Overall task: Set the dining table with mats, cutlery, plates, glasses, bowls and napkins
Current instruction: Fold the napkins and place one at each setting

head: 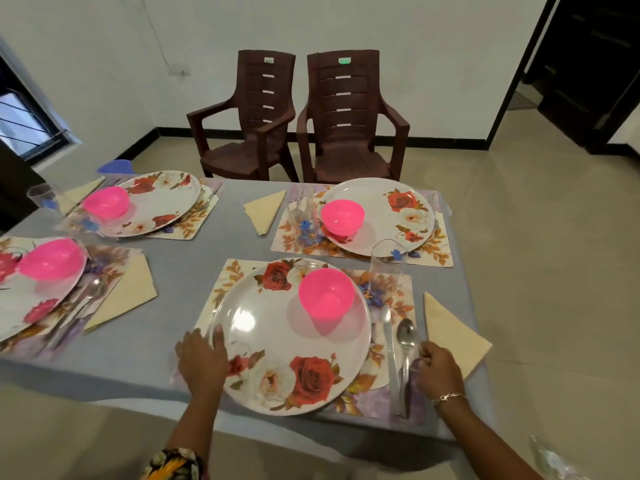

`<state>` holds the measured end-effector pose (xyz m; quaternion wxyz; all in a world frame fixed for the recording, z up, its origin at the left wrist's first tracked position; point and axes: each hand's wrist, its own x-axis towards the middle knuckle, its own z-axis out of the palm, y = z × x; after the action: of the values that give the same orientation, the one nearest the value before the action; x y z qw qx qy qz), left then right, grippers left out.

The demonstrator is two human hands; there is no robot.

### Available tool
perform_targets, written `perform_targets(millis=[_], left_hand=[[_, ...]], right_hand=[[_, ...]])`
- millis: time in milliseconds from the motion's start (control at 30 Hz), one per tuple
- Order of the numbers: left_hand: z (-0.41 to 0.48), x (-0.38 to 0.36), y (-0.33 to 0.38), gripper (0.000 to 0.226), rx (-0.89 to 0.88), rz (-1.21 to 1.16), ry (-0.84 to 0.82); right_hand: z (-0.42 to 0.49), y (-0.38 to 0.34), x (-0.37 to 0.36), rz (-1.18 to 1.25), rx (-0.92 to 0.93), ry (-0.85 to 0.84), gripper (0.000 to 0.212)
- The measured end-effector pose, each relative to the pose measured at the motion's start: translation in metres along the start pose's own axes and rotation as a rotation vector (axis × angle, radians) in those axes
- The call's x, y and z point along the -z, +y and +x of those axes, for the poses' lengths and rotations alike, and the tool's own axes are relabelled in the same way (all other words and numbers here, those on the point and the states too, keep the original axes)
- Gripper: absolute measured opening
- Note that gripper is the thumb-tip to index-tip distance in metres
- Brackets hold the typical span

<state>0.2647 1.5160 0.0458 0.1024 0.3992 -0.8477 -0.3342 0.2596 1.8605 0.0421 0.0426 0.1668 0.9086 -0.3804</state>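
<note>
Both hands at the near place setting on the grey-clothed table.

The left hand lies flat at the left rim of the flowered plate, fingers nearly straight and loosely spread, their tips over the plate's edge and the palm on the floral mat underneath, gripping nothing. A pink bowl sits on the plate's far right part, and a clear glass stands upright just beyond it on the mat's far right corner. Right of the plate, a knife and a spoon lie side by side on the mat. The right hand (a bracelet at its wrist) has its fingers curled in close against the spoon's handle; whether they pinch it is unclear. A cream napkin lies just beyond, partly under that hand.
</note>
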Motion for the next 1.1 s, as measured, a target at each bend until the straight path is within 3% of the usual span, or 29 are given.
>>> perform_targets(millis=[233, 800, 1100], left_hand=[[0.018, 0.003, -0.032, 0.064, -0.092, 0.095, -0.222], [0.024, 0.019, -0.048, 0.07, -0.265, 0.197, -0.319], [0.034, 0.019, -0.054, 0.086, -0.24, 0.162, -0.326]], right_hand=[[0.008, -0.006, -0.013, -0.096, -0.154, 0.072, 0.022], [-0.016, -0.037, 0.0, -0.095, -0.245, 0.053, 0.023], [-0.024, -0.034, -0.008, -0.102, -0.241, 0.125, 0.027]])
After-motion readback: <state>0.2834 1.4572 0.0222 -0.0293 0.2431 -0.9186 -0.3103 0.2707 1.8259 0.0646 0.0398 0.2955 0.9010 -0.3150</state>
